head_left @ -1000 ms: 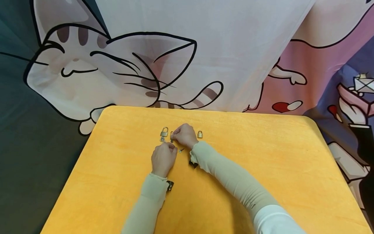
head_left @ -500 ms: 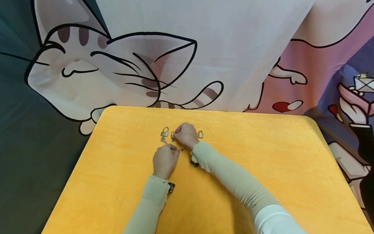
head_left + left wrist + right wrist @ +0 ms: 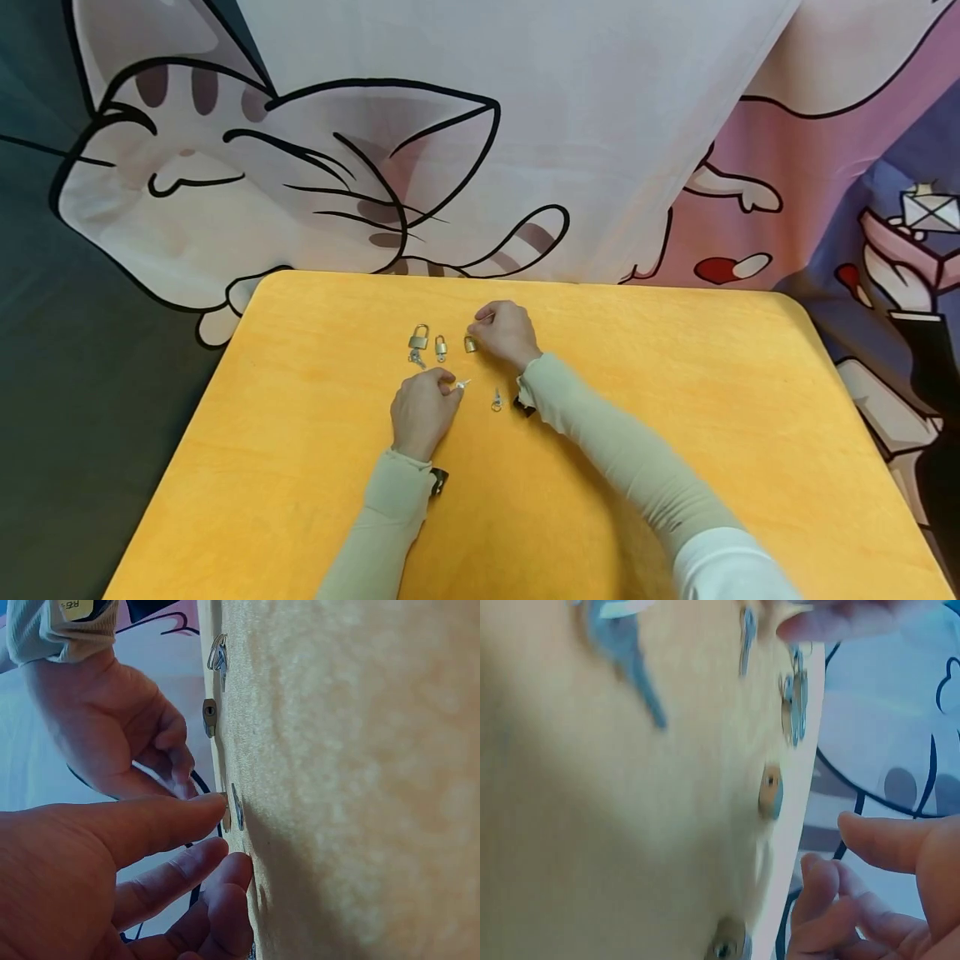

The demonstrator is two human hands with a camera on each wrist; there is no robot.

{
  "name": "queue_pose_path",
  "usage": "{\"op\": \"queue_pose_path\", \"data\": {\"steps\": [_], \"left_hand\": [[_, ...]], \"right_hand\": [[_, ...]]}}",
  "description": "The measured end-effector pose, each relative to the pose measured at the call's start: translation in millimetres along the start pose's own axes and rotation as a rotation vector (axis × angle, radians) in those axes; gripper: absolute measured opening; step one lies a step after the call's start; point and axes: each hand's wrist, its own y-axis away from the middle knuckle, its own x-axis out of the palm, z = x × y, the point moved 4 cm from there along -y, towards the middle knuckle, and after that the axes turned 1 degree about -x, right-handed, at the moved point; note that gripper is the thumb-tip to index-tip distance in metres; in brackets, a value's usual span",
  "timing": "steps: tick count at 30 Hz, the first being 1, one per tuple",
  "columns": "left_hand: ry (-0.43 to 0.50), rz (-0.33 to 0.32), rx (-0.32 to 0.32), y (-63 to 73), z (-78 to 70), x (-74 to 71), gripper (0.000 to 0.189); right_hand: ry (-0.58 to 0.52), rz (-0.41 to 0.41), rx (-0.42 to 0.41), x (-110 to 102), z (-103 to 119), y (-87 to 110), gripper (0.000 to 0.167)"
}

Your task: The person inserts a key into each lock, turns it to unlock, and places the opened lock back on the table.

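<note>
My left hand point(image 3: 423, 414) hovers low over the table, thumb tip close to a small key point(image 3: 462, 384). In the left wrist view its thumb and fingers stand apart, and that key point(image 3: 238, 806) lies just past the thumb tip. My right hand point(image 3: 506, 333) is beside a small brass padlock point(image 3: 470, 343), fingertips near its shackle; touching or not, I cannot tell. The right wrist view has these fingers point(image 3: 885, 840) loosely bent around nothing. Another small padlock point(image 3: 441, 346) lies left of it. Further left is a larger padlock point(image 3: 418, 342) with keys point(image 3: 416, 358) below.
A key on a ring point(image 3: 497, 400) lies near the right wrist. All this rests on a yellow table point(image 3: 637, 375) with rounded far corners. A cartoon-printed cloth point(image 3: 600, 167) hangs directly behind the far edge.
My right hand has left the middle padlock and moved right. The rightmost padlock now appears further left, closer to the middle one. The ringed key has come out from under the right forearm.
</note>
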Motion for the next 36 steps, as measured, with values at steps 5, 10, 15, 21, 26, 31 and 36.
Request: {"op": "queue_pose_path", "data": {"steps": [5,10,15,21,26,31,36], "left_hand": [[-0.020,0.004,0.014,0.6,-1.0,-0.4,0.019],[-0.042,-0.005,0.031,1.3,-1.2,-0.4,0.018],[-0.061,-0.003,0.045,-0.3,-3.5,1.0,0.012],[-0.076,-0.002,0.029,-4.3,-5.4,2.3,0.005],[-0.098,0.007,0.018,-6.6,-7.0,3.6,0.007],[-0.139,0.025,0.009,-8.4,-9.4,5.2,0.016],[-0.138,0.015,0.014,-10.1,-11.2,5.0,0.011]], "right_hand": [[0.048,0.000,0.012,-8,-8,-3.2,0.029],[0.113,-0.012,-0.011,-6,-10,-3.1,0.029],[0.158,0.006,-0.036,1,-8,-0.7,0.028],[0.189,0.025,-0.050,8,-2,1.0,0.029],[0.219,0.033,-0.057,10,1,1.4,0.030],[0.241,0.051,-0.049,14,1,0.9,0.030],[0.252,0.054,-0.051,17,1,-0.4,0.030]]}}
